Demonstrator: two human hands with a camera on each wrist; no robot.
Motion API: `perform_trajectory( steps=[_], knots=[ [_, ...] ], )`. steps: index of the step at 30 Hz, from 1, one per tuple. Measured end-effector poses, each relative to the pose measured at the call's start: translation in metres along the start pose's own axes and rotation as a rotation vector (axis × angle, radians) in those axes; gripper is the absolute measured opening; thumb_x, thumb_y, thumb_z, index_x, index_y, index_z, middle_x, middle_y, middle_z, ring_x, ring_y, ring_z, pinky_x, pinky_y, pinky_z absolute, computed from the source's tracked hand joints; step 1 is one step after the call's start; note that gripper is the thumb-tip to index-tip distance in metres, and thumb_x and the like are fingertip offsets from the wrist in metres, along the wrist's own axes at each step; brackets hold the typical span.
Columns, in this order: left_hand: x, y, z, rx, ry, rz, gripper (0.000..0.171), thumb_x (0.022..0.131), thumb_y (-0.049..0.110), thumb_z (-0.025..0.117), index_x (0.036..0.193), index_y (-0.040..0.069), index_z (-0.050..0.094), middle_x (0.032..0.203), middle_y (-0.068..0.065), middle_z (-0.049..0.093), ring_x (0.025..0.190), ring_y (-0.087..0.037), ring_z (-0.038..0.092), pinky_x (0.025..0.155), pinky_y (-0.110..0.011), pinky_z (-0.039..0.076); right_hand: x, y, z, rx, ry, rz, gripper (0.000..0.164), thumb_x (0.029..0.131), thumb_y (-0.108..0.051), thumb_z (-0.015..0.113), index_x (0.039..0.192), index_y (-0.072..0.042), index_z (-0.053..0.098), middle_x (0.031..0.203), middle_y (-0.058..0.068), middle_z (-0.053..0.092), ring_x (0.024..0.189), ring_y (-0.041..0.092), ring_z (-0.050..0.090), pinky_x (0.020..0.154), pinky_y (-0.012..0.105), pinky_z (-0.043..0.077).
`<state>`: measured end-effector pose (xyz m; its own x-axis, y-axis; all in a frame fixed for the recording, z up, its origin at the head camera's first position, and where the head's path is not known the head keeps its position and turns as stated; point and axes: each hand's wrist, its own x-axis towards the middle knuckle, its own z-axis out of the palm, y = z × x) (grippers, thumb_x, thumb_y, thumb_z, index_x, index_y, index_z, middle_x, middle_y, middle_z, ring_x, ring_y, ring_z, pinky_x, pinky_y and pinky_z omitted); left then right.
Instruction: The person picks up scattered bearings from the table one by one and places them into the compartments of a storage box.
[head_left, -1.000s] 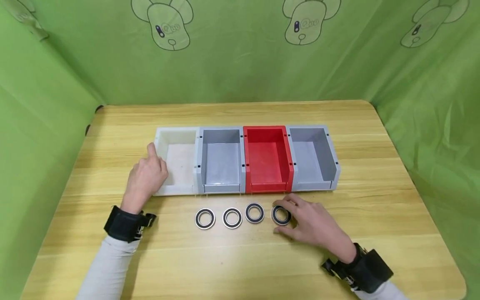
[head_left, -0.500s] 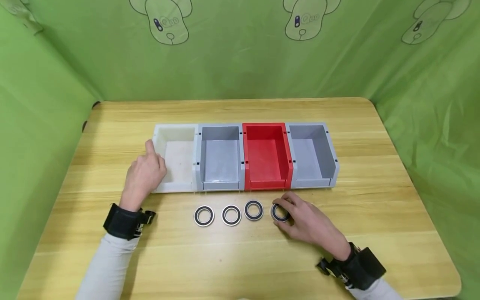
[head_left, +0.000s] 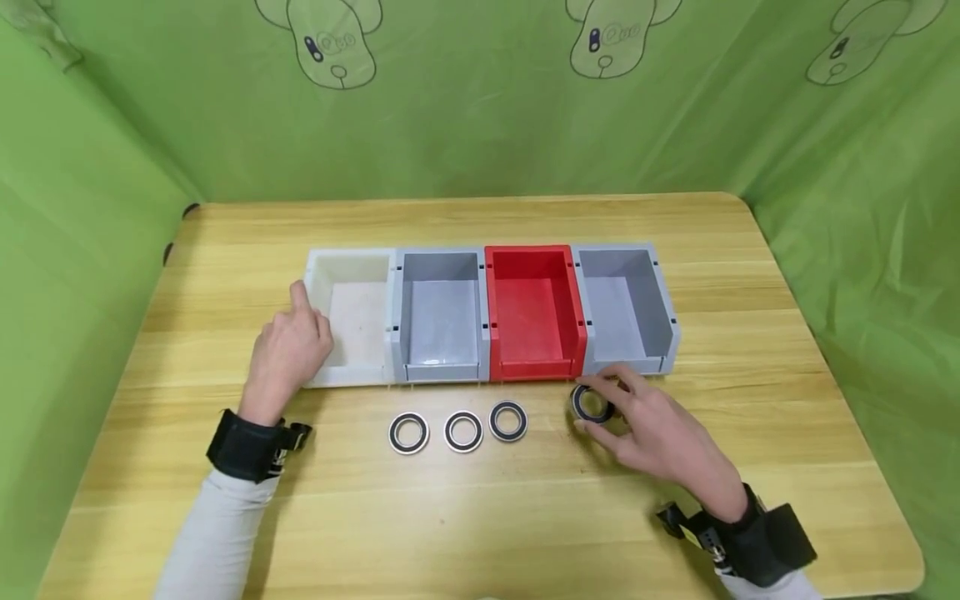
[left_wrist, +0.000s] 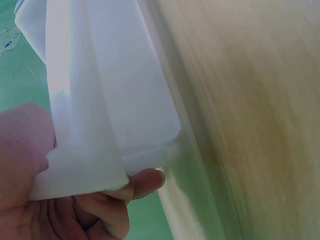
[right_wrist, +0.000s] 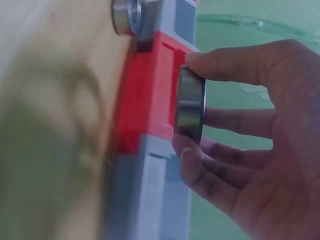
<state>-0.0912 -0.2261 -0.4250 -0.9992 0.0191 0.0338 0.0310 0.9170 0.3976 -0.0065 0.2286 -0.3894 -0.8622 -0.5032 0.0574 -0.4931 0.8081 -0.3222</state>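
Observation:
My right hand (head_left: 660, 425) pinches a ball bearing (head_left: 591, 404) by its rim, thumb on one side and fingers on the other. In the right wrist view that bearing (right_wrist: 190, 104) hangs off the table, its steel edge showing. It is just in front of the right grey bin (head_left: 618, 312). Three more bearings lie flat in a row: a left one (head_left: 408, 433), a middle one (head_left: 462, 432) and a right one (head_left: 508, 421). My left hand (head_left: 291, 350) grips the side wall of the white bin (left_wrist: 85, 110), its thumb and fingers on either side of it.
Beside the white bin stand another grey bin (head_left: 441, 317) and a red bin (head_left: 531, 312), all side by side with open fronts facing me. They rest on a wooden table (head_left: 480, 533). Green curtains (head_left: 480, 125) enclose the back and both sides.
My right hand has taken hold of the rightmost bearing, lifted it and carried it right, towards the right grey bin. My left hand stays at the white bin.

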Motion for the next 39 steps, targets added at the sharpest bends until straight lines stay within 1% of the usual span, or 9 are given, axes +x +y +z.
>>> perform_trajectory(
  steps=[8, 12, 15, 20, 25, 29, 32, 36, 39],
  knots=[
    [-0.001, -0.001, 0.002, 0.015, 0.017, 0.019, 0.04, 0.101, 0.013, 0.034, 0.131, -0.014, 0.031, 0.055, -0.011, 0.044, 0.038, -0.024, 0.043, 0.034, -0.028, 0.029, 0.005, 0.006, -0.017, -0.024, 0.103, -0.042, 0.052, 0.079, -0.019, 0.086, 0.126, -0.006, 0.069, 0.114, 0.015, 0.06, 0.069, 0.013, 0.055, 0.054, 0.019, 0.045],
    [-0.002, 0.0, 0.001, 0.013, 0.013, 0.017, 0.04, 0.101, 0.012, 0.034, 0.132, -0.014, 0.031, 0.055, -0.011, 0.044, 0.039, -0.024, 0.043, 0.035, -0.029, 0.028, 0.011, 0.013, -0.028, -0.032, 0.152, -0.054, 0.051, 0.079, -0.016, 0.084, 0.126, -0.006, 0.069, 0.114, 0.015, 0.06, 0.067, 0.01, 0.052, 0.055, 0.02, 0.046],
    [-0.003, 0.002, 0.001, 0.003, -0.008, 0.01, 0.04, 0.102, 0.013, 0.032, 0.132, -0.014, 0.031, 0.055, -0.01, 0.043, 0.039, -0.023, 0.043, 0.035, -0.028, 0.028, 0.017, 0.021, -0.037, -0.018, 0.195, -0.057, 0.051, 0.077, -0.014, 0.085, 0.124, -0.004, 0.07, 0.114, 0.016, 0.061, 0.066, 0.01, 0.051, 0.055, 0.022, 0.046],
    [-0.008, 0.002, 0.006, 0.0, -0.027, 0.0, 0.038, 0.102, 0.014, 0.032, 0.129, -0.013, 0.032, 0.055, -0.008, 0.041, 0.039, -0.022, 0.041, 0.035, -0.028, 0.028, 0.032, 0.036, -0.047, -0.006, 0.239, -0.046, 0.05, 0.076, -0.014, 0.085, 0.122, -0.002, 0.069, 0.113, 0.018, 0.061, 0.067, 0.013, 0.051, 0.056, 0.026, 0.045],
    [-0.012, 0.001, 0.008, -0.005, -0.04, -0.019, 0.037, 0.102, 0.014, 0.032, 0.129, -0.012, 0.031, 0.054, -0.008, 0.041, 0.038, -0.022, 0.04, 0.035, -0.027, 0.027, 0.047, 0.05, -0.052, -0.005, 0.198, -0.007, 0.049, 0.079, -0.013, 0.083, 0.124, 0.0, 0.068, 0.112, 0.018, 0.059, 0.069, 0.016, 0.05, 0.059, 0.028, 0.044],
    [-0.01, 0.001, 0.007, 0.0, -0.02, -0.025, 0.037, 0.102, 0.014, 0.033, 0.129, -0.011, 0.031, 0.055, -0.009, 0.042, 0.039, -0.023, 0.041, 0.035, -0.028, 0.027, 0.061, 0.059, -0.055, 0.002, 0.133, 0.054, 0.048, 0.083, -0.014, 0.082, 0.127, -0.003, 0.067, 0.112, 0.017, 0.058, 0.071, 0.017, 0.049, 0.063, 0.03, 0.043],
    [-0.007, 0.001, 0.004, 0.007, -0.016, -0.027, 0.037, 0.102, 0.014, 0.033, 0.129, -0.011, 0.031, 0.054, -0.009, 0.042, 0.039, -0.023, 0.042, 0.035, -0.028, 0.027, 0.07, 0.063, -0.054, -0.008, 0.076, 0.087, 0.048, 0.085, -0.018, 0.081, 0.128, -0.003, 0.067, 0.117, 0.018, 0.059, 0.074, 0.019, 0.052, 0.068, 0.034, 0.045],
    [-0.003, 0.001, 0.001, 0.013, -0.014, -0.011, 0.037, 0.102, 0.012, 0.033, 0.13, -0.012, 0.031, 0.054, -0.009, 0.042, 0.038, -0.023, 0.041, 0.035, -0.028, 0.027, 0.082, 0.069, -0.049, -0.03, 0.011, 0.098, 0.048, 0.086, -0.02, 0.079, 0.128, 0.0, 0.067, 0.122, 0.022, 0.06, 0.089, 0.029, 0.061, 0.08, 0.044, 0.054],
    [0.0, 0.0, -0.001, 0.011, -0.023, -0.003, 0.038, 0.102, 0.012, 0.033, 0.13, -0.013, 0.031, 0.054, -0.009, 0.043, 0.038, -0.023, 0.042, 0.035, -0.027, 0.028, 0.089, 0.074, -0.044, -0.036, -0.054, 0.133, 0.05, 0.088, -0.02, 0.076, 0.13, 0.003, 0.064, 0.123, 0.024, 0.058, 0.104, 0.037, 0.062, 0.087, 0.051, 0.055]
  ],
)
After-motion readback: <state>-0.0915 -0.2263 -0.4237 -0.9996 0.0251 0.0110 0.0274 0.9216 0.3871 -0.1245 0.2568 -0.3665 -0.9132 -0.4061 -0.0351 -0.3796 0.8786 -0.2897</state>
